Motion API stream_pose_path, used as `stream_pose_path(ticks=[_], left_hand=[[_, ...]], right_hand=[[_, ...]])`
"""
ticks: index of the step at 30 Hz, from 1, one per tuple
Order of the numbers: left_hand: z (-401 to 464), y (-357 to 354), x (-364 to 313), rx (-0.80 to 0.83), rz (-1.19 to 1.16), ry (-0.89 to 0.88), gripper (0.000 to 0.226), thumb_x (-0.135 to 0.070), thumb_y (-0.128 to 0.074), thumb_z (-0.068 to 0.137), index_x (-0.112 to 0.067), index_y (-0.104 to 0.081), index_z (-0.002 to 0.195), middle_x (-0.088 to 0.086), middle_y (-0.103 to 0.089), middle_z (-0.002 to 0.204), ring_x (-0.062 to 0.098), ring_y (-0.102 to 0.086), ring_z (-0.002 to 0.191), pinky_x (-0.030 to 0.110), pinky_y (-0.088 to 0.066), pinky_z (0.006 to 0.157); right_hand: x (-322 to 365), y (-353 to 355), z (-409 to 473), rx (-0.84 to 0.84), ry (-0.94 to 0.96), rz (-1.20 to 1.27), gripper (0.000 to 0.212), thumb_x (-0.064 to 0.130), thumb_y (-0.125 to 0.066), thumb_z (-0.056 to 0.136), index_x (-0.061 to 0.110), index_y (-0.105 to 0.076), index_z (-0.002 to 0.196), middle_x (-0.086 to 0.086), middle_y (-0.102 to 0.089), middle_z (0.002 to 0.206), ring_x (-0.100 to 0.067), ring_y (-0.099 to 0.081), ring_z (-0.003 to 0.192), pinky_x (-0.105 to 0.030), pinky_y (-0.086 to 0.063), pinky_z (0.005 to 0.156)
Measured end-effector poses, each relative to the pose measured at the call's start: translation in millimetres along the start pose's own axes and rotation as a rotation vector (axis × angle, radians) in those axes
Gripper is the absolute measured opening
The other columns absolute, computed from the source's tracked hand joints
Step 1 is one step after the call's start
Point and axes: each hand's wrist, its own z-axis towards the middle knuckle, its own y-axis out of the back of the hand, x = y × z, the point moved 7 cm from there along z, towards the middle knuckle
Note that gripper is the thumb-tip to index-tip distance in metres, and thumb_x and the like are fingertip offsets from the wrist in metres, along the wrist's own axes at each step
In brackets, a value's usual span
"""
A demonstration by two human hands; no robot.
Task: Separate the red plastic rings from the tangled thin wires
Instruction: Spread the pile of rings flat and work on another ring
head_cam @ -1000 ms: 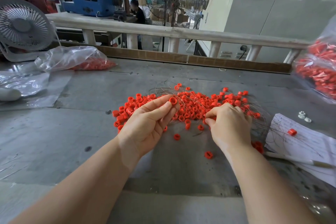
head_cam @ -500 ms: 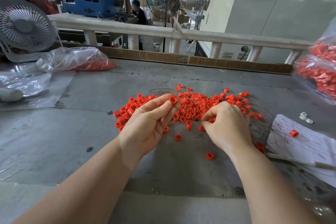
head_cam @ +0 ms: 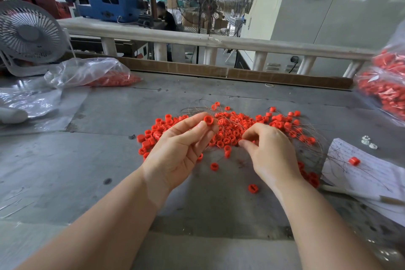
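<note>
A heap of small red plastic rings (head_cam: 232,129) lies on the grey table (head_cam: 105,160), threaded through with thin tangled wires (head_cam: 197,108). My left hand (head_cam: 179,149) is raised over the heap's left side and pinches one red ring (head_cam: 208,120) between thumb and fingertips. Over the middle of the heap, my right hand (head_cam: 269,153) has its fingers curled and its thumb and forefinger pinch at the wires and rings; what it grips is hidden. A few loose rings (head_cam: 252,188) lie nearer to me.
A clear bag of red rings (head_cam: 105,76) lies at the back left beside a white fan (head_cam: 28,35). Another full bag (head_cam: 388,92) sits at the right edge. A written paper sheet (head_cam: 363,171) with one ring and a stick lies right; small white parts (head_cam: 369,142) beyond it.
My right hand has drawn back a little toward me and left along the heap's near edge. The left hand keeps its ring in the same place.
</note>
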Motion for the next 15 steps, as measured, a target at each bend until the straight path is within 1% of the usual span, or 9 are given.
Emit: stream_pose_path(ticks=[2, 4, 5, 7, 9, 10, 12, 15], left_hand=[[0, 1, -1, -0.003, 0.000, -0.008, 0.019, -0.002, -0.061, 0.068, -0.010, -0.077, 0.071, 0.009, -0.073, 0.078, 0.016, -0.072, 0.074, 0.016, -0.055, 0.060], [1, 2, -2, -0.003, 0.001, -0.018, 0.018, -0.003, -0.062, 0.068, -0.010, -0.077, 0.071, 0.009, -0.073, 0.078, 0.015, -0.072, 0.075, 0.016, -0.055, 0.061], [1, 2, -2, -0.003, 0.003, -0.022, 0.017, -0.003, -0.062, 0.067, -0.010, -0.077, 0.071, 0.008, -0.073, 0.079, 0.015, -0.072, 0.075, 0.016, -0.055, 0.062], [1, 2, -2, -0.004, 0.006, -0.025, 0.017, -0.003, -0.062, 0.067, -0.010, -0.077, 0.071, 0.008, -0.073, 0.078, 0.015, -0.072, 0.075, 0.016, -0.055, 0.061], [0, 1, -1, -0.003, 0.011, -0.024, 0.017, -0.002, -0.062, 0.067, -0.009, -0.077, 0.072, 0.009, -0.073, 0.078, 0.015, -0.072, 0.074, 0.016, -0.055, 0.060], [0, 1, -1, 0.000, 0.016, -0.022, 0.017, -0.002, -0.062, 0.067, -0.009, -0.077, 0.072, 0.009, -0.073, 0.078, 0.015, -0.072, 0.074, 0.016, -0.055, 0.060], [0, -1, 0, 0.015, 0.037, -0.022, 0.017, -0.002, -0.062, 0.067, -0.009, -0.077, 0.072, 0.008, -0.073, 0.078, 0.014, -0.071, 0.073, 0.016, -0.055, 0.060], [-1, -4, 0, 0.045, 0.084, -0.032, 0.018, -0.003, -0.061, 0.068, -0.010, -0.077, 0.072, 0.006, -0.073, 0.077, 0.013, -0.071, 0.073, 0.016, -0.055, 0.062]], right_hand=[[0, 1, 1, -0.012, -0.018, 0.129, 0.006, 0.015, -0.067, 0.085, 0.020, -0.064, 0.086, 0.006, -0.063, 0.082, -0.014, -0.055, 0.081, -0.024, -0.035, 0.068], [-2, -1, 1, -0.009, -0.038, 0.253, 0.014, 0.007, -0.066, 0.085, 0.020, -0.065, 0.087, 0.009, -0.062, 0.077, -0.012, -0.057, 0.074, -0.024, -0.041, 0.067], [-3, -1, 2, -0.001, -0.060, 0.355, 0.018, 0.003, -0.064, 0.085, 0.021, -0.066, 0.086, 0.009, -0.063, 0.076, -0.009, -0.058, 0.072, -0.022, -0.044, 0.068], [-7, -3, 2, 0.036, -0.128, 0.641, 0.026, -0.001, -0.062, 0.085, 0.023, -0.069, 0.080, 0.009, -0.066, 0.073, -0.002, -0.059, 0.067, -0.016, -0.046, 0.066], [-6, -7, 2, 0.092, -0.195, 0.933, 0.028, -0.004, -0.063, 0.083, 0.022, -0.070, 0.077, 0.006, -0.071, 0.072, -0.002, -0.063, 0.068, -0.013, -0.048, 0.064], [-5, -8, 2, 0.116, -0.212, 1.038, 0.027, -0.006, -0.064, 0.081, 0.019, -0.070, 0.077, 0.005, -0.071, 0.073, -0.004, -0.064, 0.070, -0.014, -0.049, 0.064], [0, -10, 1, 0.155, -0.215, 1.162, 0.026, -0.008, -0.065, 0.078, 0.017, -0.070, 0.072, 0.002, -0.071, 0.073, -0.007, -0.065, 0.072, -0.016, -0.051, 0.066], [7, -12, 0, 0.192, -0.213, 1.264, 0.028, -0.010, -0.062, 0.079, 0.016, -0.069, 0.070, -0.001, -0.072, 0.075, -0.010, -0.067, 0.073, -0.017, -0.052, 0.065]])
